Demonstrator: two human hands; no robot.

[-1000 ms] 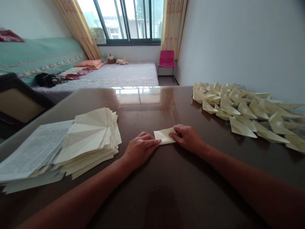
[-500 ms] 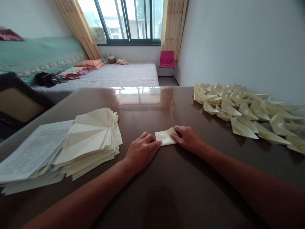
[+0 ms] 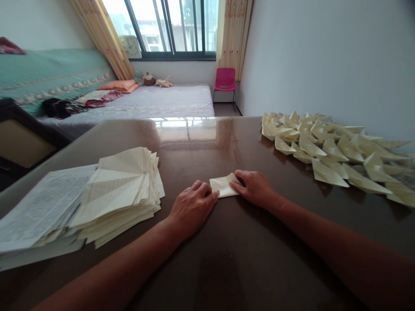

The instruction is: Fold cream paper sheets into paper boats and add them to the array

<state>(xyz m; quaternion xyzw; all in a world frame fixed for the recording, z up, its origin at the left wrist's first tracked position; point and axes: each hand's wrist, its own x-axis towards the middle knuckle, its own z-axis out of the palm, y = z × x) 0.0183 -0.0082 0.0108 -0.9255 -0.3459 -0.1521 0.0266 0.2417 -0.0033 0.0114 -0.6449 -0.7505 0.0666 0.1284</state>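
A small folded piece of cream paper (image 3: pixel 223 185) lies on the brown glossy table (image 3: pixel 207 151) between my two hands. My left hand (image 3: pixel 194 204) grips its left edge, thumb near the lower left corner and the other fingers curled. At its right end my right hand (image 3: pixel 252 187) pinches the paper between thumb and fingers. The fingertips beneath and behind the paper are partly hidden.
A stack of lined cream sheets (image 3: pixel 119 181) is at the left, overlapping printed white sheets (image 3: pixel 48 207). Many folded paper boats (image 3: pixel 330 149) crowd the right side by the wall. Beyond the table are a bed (image 3: pixel 181 99) and a pink chair (image 3: pixel 225 80).
The whole view has shifted slightly. Both hands keep their hold on the folded paper, with hardly any visible movement.
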